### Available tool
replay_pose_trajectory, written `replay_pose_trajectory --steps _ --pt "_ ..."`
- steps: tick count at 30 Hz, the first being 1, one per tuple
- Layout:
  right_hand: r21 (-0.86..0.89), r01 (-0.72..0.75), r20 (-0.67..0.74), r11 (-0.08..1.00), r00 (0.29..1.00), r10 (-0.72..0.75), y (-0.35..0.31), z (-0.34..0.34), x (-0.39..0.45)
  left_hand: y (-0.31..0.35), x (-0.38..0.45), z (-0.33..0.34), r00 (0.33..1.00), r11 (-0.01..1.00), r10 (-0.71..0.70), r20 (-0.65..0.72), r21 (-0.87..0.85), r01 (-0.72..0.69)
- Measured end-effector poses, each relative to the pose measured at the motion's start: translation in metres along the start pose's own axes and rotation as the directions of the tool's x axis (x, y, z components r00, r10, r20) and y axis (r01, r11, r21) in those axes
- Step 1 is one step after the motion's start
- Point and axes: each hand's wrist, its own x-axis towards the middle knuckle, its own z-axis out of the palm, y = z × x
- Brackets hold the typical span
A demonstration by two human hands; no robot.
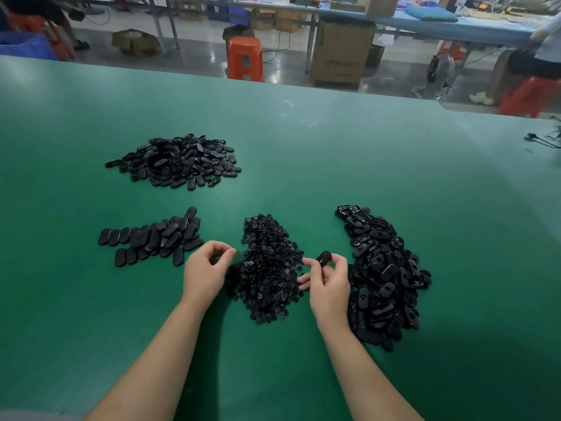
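My right hand [329, 284] pinches one black oval shell [323, 257] between thumb and fingertips, over the right edge of the heap of small round parts [267, 287] on the green counter [334, 162]. My left hand [203, 268] is curled at that heap's left edge, thumb near forefinger; I cannot tell whether it holds anything. The pile of oval shells [385, 275] lies just right of my right hand.
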Motion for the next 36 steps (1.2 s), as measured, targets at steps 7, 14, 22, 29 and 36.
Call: replay_pose_trajectory --steps 7,14,22,29,36 --pt "0.010 -0.017 0.016 1.000 1.000 0.017 -0.003 -0.002 0.000 0.017 -0.004 0.012 0.999 0.975 -0.044 -0.003 -0.219 0.042" --pt "-0.114 0.045 -0.052 0.992 0.997 -0.051 0.000 -0.001 0.000 0.054 -0.022 0.041 0.995 0.915 -0.048 0.083 -0.396 0.078" --pt "-0.049 -0.006 -0.060 0.999 0.998 0.003 0.003 -0.002 0.002 0.070 -0.027 0.053 0.968 0.841 -0.122 0.221 -0.495 0.220" --pt "0.007 -0.024 -0.041 1.000 0.999 0.024 0.003 -0.001 0.002 0.076 -0.028 0.056 0.963 0.869 -0.147 0.228 -0.436 0.236" --pt "0.072 -0.066 -0.013 0.995 0.998 0.067 0.000 0.000 0.002 0.077 -0.028 0.062 0.977 0.993 -0.020 0.211 -0.108 0.044"
